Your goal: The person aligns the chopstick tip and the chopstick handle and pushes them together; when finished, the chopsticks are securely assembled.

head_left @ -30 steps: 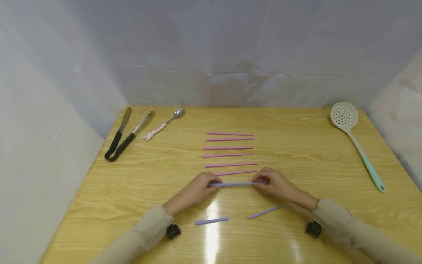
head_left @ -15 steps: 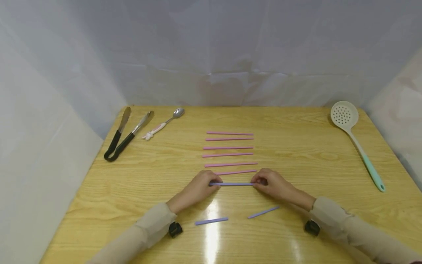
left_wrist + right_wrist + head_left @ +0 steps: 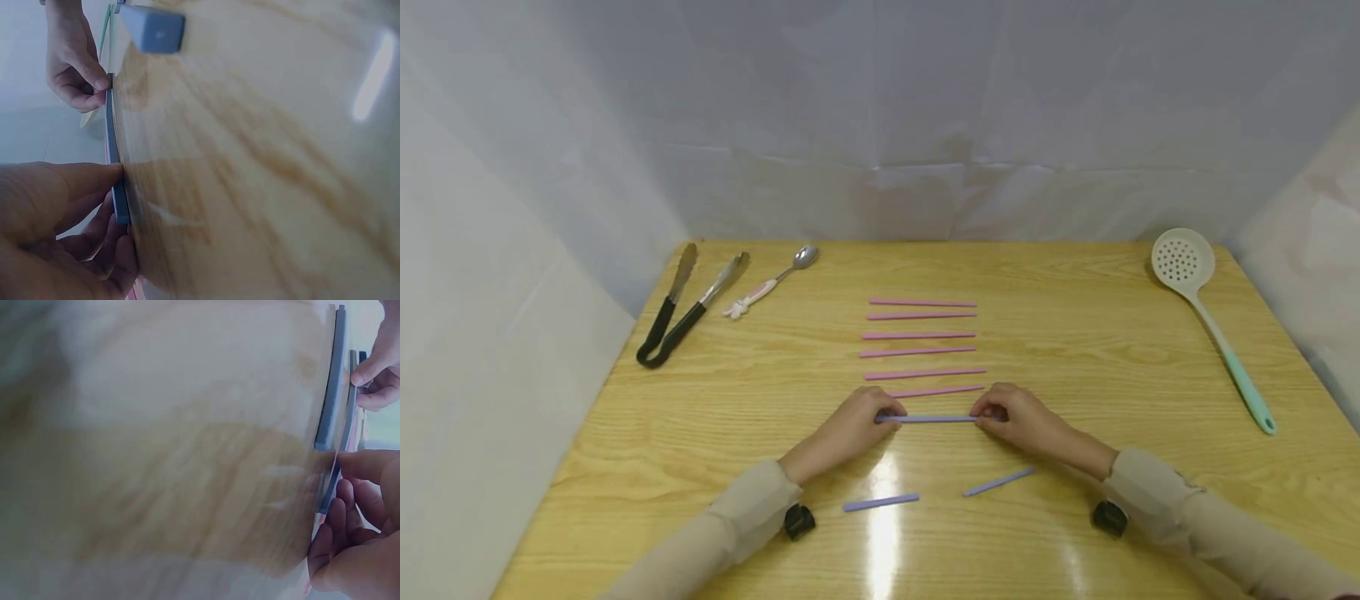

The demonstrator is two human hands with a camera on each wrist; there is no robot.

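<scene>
In the head view, a long purple-blue chopstick lies crosswise between the two hands. The left hand pinches its left end between thumb and fingers; the right hand pinches the other end. Seen from the left wrist, the chopstick is down at the wood surface, with the left thumb on its near side. Just beyond it lie several pink chopsticks in a roughly parallel column, the nearest partly hidden by the left hand. Closer to the body are two shorter purple-blue sticks, one thick and one thin.
Metal tongs with black handles and a spoon with a rabbit-shaped handle lie at the back left of the wooden table. A skimmer with a mint handle is at the right. Pale sheeting encloses the back and sides.
Both hands made a small shift early on, the right one slightly leftward, and the purple-blue chopstick sits a touch more level. Over the last half second, hands and sticks look still.
</scene>
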